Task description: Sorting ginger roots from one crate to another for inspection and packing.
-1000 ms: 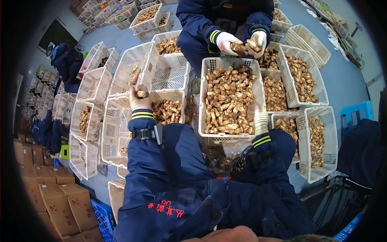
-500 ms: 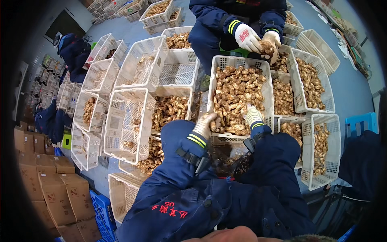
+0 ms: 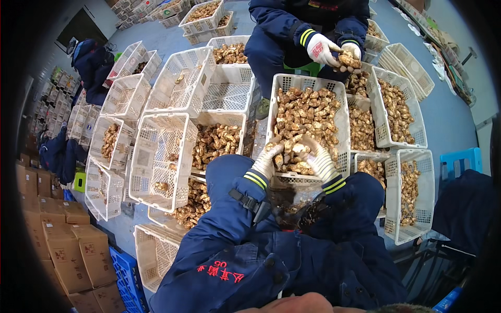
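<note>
A white plastic crate (image 3: 342, 151) full of brown-and-cream mushrooms (image 3: 308, 115) stands in front of my knees. Both my hands wear pale gloves with striped cuffs and work over its near end. My right hand (image 3: 319, 159) has its fingers curled round a pale-ended mushroom (image 3: 300, 148). At the near left corner, my left hand (image 3: 263, 159) is closed on another mushroom (image 3: 273, 144), partly hidden by the fingers. The two hands are close together, with loose mushrooms beneath them.
Across the crate, a co-worker's gloved hands (image 3: 334, 51) hold a large mushroom (image 3: 348, 61). Near-empty crates (image 3: 163, 156) flank me on the left, and mushroom-filled crates (image 3: 397, 112) on the right. A blue stool (image 3: 462, 159) stands far right; cardboard boxes (image 3: 68, 250) are stacked lower left.
My right hand has drawn back toward me and now holds a mushroom near the left hand. My left hand has shifted slightly, and the co-worker's mushroom has turned.
</note>
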A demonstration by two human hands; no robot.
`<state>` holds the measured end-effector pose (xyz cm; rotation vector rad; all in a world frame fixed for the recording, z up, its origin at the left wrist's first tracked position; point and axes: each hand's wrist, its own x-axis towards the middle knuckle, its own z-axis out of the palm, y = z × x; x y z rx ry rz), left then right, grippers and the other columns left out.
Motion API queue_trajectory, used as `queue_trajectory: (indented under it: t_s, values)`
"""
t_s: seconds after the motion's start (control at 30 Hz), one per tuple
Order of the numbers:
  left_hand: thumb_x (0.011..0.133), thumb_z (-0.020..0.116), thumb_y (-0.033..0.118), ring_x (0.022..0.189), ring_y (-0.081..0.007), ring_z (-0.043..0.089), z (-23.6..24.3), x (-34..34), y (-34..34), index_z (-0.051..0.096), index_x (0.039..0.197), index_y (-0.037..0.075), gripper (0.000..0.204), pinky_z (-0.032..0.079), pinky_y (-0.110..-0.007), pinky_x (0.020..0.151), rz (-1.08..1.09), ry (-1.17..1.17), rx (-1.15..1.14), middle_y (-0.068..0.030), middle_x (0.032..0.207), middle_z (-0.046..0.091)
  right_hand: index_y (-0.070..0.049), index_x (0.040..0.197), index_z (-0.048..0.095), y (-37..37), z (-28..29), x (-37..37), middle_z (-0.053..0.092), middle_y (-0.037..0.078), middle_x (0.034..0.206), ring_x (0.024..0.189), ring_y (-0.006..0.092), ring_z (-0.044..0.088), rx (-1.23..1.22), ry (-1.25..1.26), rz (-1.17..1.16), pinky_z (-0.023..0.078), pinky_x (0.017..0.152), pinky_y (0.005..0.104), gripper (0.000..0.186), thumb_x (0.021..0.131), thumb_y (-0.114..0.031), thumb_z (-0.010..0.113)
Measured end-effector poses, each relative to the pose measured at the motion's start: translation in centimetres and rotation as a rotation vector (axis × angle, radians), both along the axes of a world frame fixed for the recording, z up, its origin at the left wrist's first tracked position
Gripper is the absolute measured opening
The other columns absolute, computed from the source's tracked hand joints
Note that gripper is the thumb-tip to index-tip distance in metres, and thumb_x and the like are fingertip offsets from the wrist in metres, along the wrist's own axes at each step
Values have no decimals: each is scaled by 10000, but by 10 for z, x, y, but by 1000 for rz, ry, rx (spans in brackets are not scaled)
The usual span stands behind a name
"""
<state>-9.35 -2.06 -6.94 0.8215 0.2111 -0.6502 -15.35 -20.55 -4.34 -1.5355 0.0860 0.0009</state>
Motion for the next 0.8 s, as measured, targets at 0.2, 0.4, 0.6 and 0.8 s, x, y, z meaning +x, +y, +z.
queue_trajectory:
  t_s: [0.2,0.4,0.6,0.8]
  values:
    - [785,703,119,1064,-205,541,8,-3,2,444,1264,61,547,495,-356,864,-119,-75,-11,-88,1126,567,-55,1279,461,12,3,-17,554,166,1220,1130,308,527,-605,-136,-18,406,971,346,543,800,-200,670]
    - [811,662,74,1022,-223,582,-3,-3,5,447,1255,74,494,524,-363,832,-161,-65,-74,-90,1143,568,-86,1292,478,13,-2,-16,544,188,1228,1098,342,533,-811,-10,50,434,935,364,541,812,-261,656]
    - [822,657,173,887,-243,604,8,-24,-20,572,1076,80,284,502,-388,828,-101,221,-131,-85,1038,627,-73,1216,542,17,-26,-9,631,212,991,891,368,608,-722,123,-128,490,749,399,472,853,-371,591]
    - [831,627,213,967,-261,601,-5,-22,-11,546,1125,74,335,516,-434,826,-2,289,-252,-91,1059,616,-13,1124,573,22,-9,3,629,203,965,886,387,571,-961,-296,-33,448,807,445,485,886,-421,461]
